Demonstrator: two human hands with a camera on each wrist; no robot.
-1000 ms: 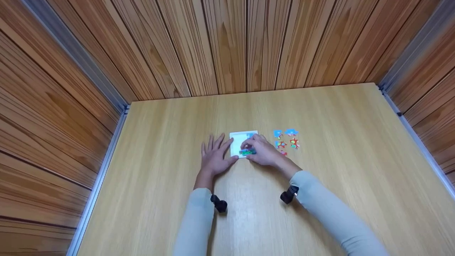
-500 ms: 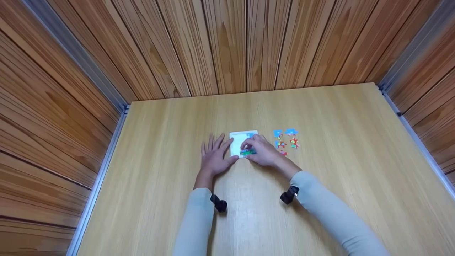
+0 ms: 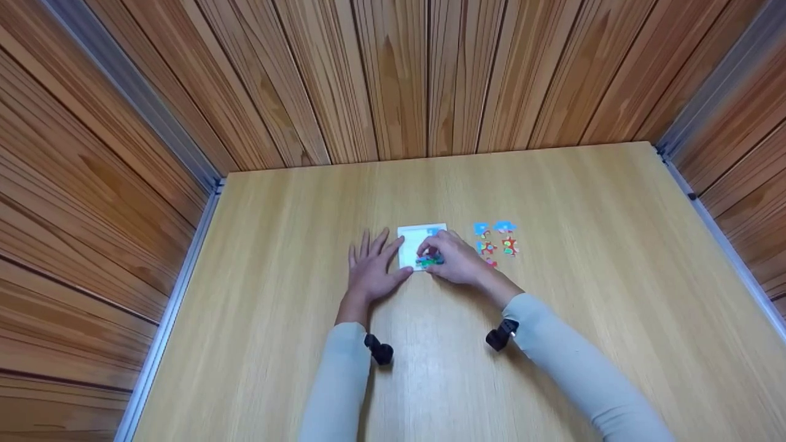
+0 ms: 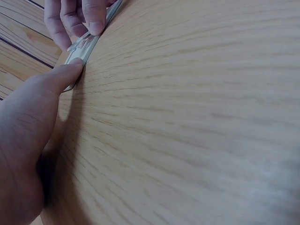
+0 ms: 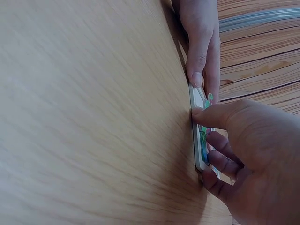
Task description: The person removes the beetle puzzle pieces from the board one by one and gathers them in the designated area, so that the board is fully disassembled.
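White square tray (image 3: pixel 409 243), left hand (image 3: pixel 372 276) splayed against its edge! Right hand (image 3: pixel 457 260) pinches a thin green jigsaw piece (image 5: pixel 209 99).

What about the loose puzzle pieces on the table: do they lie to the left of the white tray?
No, the loose puzzle pieces lie on the table, to the right of the white puzzle tray.

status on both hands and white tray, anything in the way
Left hand on left edge of white tray. Right hand pinching partly green puzzle piece, covering part of tray. Loose pieces off to the right.
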